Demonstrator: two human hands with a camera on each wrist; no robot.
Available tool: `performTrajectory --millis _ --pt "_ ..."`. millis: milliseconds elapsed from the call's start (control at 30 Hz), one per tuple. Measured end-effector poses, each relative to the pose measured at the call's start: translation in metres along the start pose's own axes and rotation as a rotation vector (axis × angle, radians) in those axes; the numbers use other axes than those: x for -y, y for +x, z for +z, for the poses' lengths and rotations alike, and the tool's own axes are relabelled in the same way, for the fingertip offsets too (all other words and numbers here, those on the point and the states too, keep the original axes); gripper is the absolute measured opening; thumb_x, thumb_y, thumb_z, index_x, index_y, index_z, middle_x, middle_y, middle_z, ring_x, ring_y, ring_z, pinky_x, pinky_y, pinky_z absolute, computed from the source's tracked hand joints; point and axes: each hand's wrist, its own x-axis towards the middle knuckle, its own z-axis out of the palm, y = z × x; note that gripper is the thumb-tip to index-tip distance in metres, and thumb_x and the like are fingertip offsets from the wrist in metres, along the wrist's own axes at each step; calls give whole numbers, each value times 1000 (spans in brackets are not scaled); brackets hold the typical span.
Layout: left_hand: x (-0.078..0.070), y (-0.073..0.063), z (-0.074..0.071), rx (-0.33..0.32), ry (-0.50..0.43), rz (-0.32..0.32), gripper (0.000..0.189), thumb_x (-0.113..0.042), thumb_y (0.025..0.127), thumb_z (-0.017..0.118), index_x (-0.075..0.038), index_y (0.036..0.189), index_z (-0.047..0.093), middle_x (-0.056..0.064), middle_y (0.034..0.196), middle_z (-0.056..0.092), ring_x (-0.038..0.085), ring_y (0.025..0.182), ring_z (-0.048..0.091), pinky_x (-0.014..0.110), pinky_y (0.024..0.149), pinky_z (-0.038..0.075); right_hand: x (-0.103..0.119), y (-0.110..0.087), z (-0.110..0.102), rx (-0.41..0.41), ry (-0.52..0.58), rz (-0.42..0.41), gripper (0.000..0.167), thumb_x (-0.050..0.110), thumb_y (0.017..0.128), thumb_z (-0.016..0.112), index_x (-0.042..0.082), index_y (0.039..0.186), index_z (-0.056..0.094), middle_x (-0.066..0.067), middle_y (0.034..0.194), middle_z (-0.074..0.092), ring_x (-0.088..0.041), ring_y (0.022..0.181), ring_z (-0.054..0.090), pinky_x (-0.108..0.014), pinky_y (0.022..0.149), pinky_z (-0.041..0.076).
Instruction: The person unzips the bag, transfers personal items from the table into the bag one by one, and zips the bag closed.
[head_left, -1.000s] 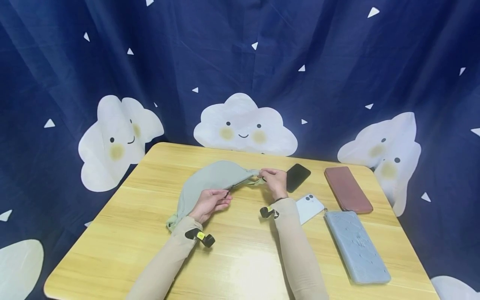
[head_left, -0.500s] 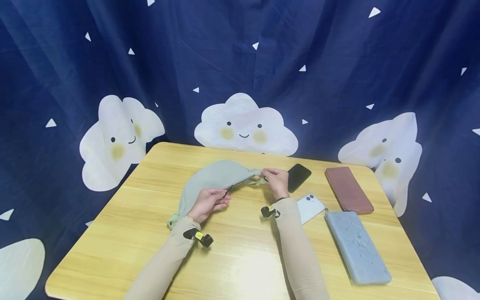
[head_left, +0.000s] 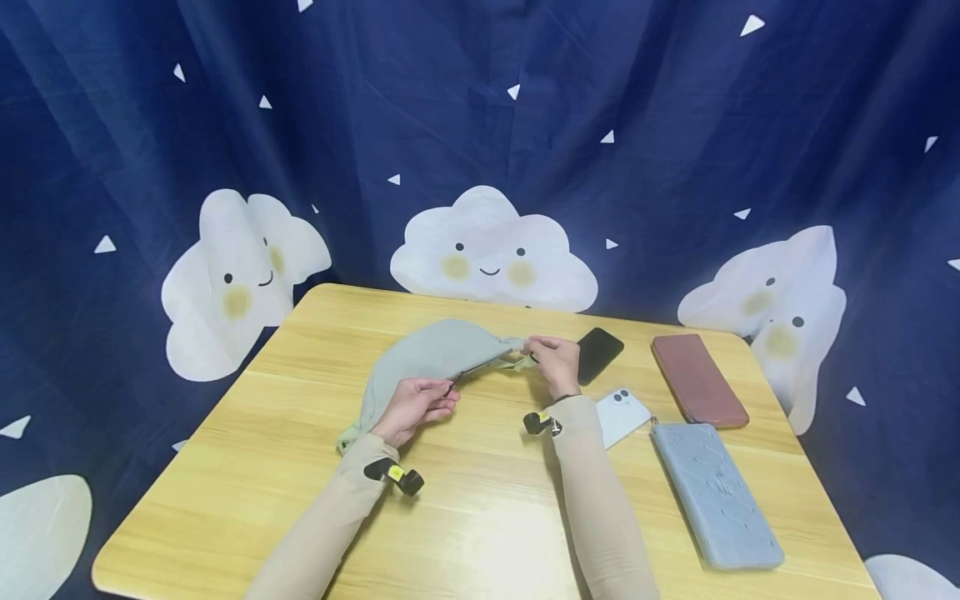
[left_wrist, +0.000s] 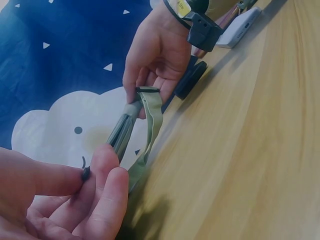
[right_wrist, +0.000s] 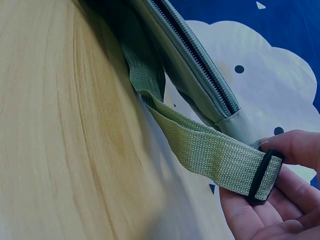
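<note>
A pale green fabric waist bag is held up at its right end, over the table. My left hand pinches a small dark zipper pull between thumb and index finger, at the bag's near edge. At the bag's right end, my right hand grips the tip between thumb and fingers. There the green webbing strap loops through a black slider buckle, which lies against the fingers. In the right wrist view the zipper runs along the bag's edge up to that tip, its teeth showing.
Right of the right hand lie a black phone and a white phone. Farther right are a brownish-red wallet and a light blue zip wallet on the wooden table. A dark blue cloud-print curtain hangs behind.
My left hand has shifted slightly left along the bag's edge with the zipper pull. The right hand keeps its grip on the bag's end.
</note>
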Motion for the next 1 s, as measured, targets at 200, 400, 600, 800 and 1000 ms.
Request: performTrajectory --millis 200,400,600,800,1000 --pt "0 -1 -1 0 7 2 37 -3 102 58 18 133 55 0 83 77 6 72 73 20 72 60 -1 0 -1 -1 6 5 27 12 84 74 1 109 78 -17 128 72 -30 129 60 -46 106 51" --pt "1 -2 -2 12 17 7 37 -3 102 59 18 132 56 1 85 77 6 73 73 21 73 60 -1 0 -2 -23 2 3 26 11 82 75 3 107 79 -16 125 73 -28 124 64 -38 96 53" --pt "1 -3 -3 11 19 11 37 -4 102 59 18 132 56 1 85 78 6 73 73 20 72 60 -2 0 -3 -30 -6 3 26 12 83 75 3 106 79 -15 125 74 -26 123 64 -32 88 53" --pt "0 -5 -5 13 29 7 38 -3 102 59 19 133 54 1 85 77 5 72 73 19 71 60 -4 3 -5 -44 -9 9 26 13 83 75 4 106 80 -15 124 74 -26 122 64 -34 90 52" --pt "0 -5 -8 10 28 2 39 -4 102 59 18 134 55 2 86 78 6 74 74 21 73 60 -1 3 -6 -34 -4 9 25 14 84 75 4 107 79 -16 124 74 -26 124 62 -38 93 53"
